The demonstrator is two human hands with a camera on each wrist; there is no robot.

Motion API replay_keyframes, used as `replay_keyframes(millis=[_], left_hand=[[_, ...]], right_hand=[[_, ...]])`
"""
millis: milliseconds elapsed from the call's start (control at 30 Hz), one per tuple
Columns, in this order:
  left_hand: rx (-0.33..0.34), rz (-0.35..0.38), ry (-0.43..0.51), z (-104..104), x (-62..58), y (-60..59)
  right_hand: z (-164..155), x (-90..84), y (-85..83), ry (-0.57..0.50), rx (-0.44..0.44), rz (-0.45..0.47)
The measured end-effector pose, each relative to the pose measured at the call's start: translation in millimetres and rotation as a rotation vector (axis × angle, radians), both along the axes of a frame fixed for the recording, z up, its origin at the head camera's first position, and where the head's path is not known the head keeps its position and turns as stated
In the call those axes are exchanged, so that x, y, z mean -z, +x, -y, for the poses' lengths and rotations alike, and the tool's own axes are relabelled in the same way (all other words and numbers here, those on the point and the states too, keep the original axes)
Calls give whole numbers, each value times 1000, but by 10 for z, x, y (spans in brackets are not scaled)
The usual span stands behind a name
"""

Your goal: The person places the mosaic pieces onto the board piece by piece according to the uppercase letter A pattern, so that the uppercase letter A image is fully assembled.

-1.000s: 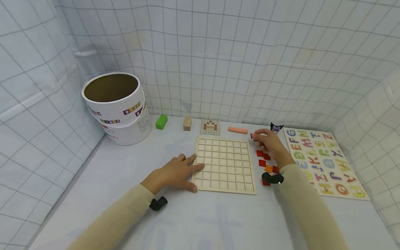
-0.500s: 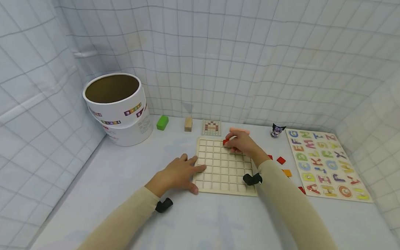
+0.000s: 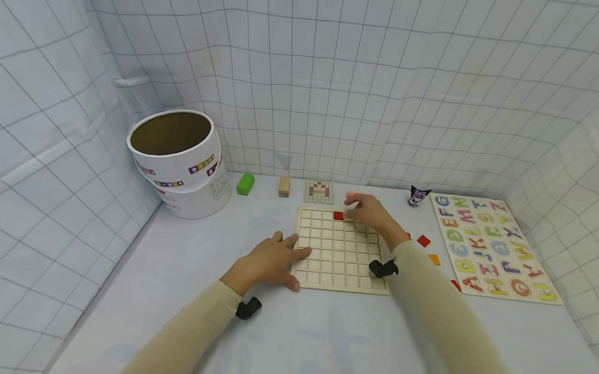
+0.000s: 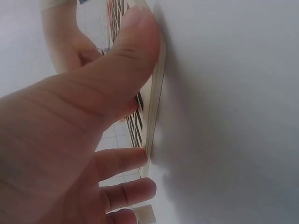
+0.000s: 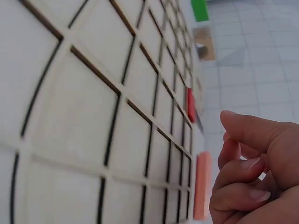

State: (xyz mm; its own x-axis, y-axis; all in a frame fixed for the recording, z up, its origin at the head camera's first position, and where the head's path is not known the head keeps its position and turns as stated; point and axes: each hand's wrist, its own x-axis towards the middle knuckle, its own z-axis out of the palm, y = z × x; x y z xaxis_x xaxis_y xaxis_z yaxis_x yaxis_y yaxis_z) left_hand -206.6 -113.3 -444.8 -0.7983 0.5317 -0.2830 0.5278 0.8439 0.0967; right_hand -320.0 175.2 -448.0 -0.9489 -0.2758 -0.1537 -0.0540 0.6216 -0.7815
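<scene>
One tile: a single red tile (image 3: 338, 215) lay in a cell of the far row of the grid board (image 3: 339, 265), and every other cell that showed was bare.
Right hand: the right hand (image 3: 370, 213) hovered just beside that tile, touching nothing, fingers loosely curled and empty as the right wrist view showed them (image 5: 238, 161).
Left hand: the left hand (image 3: 272, 260) lay flat on the near left edge of the board, fingers straight on the grid and thumb (image 4: 126, 65) pressed along the rim, steadying it.
Left to do: by my reckoning the filling had barely begun; loose tiles, red (image 3: 423, 241) and orange (image 3: 433, 259), waited on the table right of the board.
Pattern card: a small pixel picture (image 3: 318, 191) lay just beyond the board.
Further out: a pink stick (image 5: 202, 184), a green block (image 3: 245, 183), a wooden block (image 3: 284, 186), a white tub (image 3: 179, 162), an alphabet puzzle (image 3: 490, 247).
</scene>
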Motion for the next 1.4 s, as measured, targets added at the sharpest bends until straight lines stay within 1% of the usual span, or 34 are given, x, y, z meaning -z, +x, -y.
replay_keyframes(millis=[100,167,233,300,367,467,567,633,733,833,933,1033,1133,1200,1400], left_hand=[[-2,5,8,9,16,21],[-5,9,9,21,34,40],[-8,13,13,33,48,58],[-13,14,20,46,56,74],[-22,17,29,59,53,83],[-36,30,45,84,39,93],[-37,49,68,102,21,95],[-30,52,83,105,16,85],[-11,45,102,88,20,57],[3,29,93,57,39,26],[0,21,88,30,63,10],[-16,13,101,21,89,9],[-29,6,104,27,107,13],[-32,2,105,33,114,17],[-26,8,112,36,96,21]], right_hand=[[-361,-78,90,-90,83,34],[-622,-129,189,-116,144,61],[-879,-144,287,-138,179,74],[-1099,-142,379,-126,213,80],[-1274,-104,451,-116,242,91],[-1441,-18,540,-78,263,131],[-1523,56,610,-19,263,169],[-1553,80,657,21,251,172],[-1593,96,717,96,233,152],[-1620,110,755,147,223,125],[-1630,138,752,186,214,102],[-1622,158,724,220,187,97],[-1605,159,695,272,158,89],[-1590,148,678,288,151,81],[-1548,117,646,282,157,72]])
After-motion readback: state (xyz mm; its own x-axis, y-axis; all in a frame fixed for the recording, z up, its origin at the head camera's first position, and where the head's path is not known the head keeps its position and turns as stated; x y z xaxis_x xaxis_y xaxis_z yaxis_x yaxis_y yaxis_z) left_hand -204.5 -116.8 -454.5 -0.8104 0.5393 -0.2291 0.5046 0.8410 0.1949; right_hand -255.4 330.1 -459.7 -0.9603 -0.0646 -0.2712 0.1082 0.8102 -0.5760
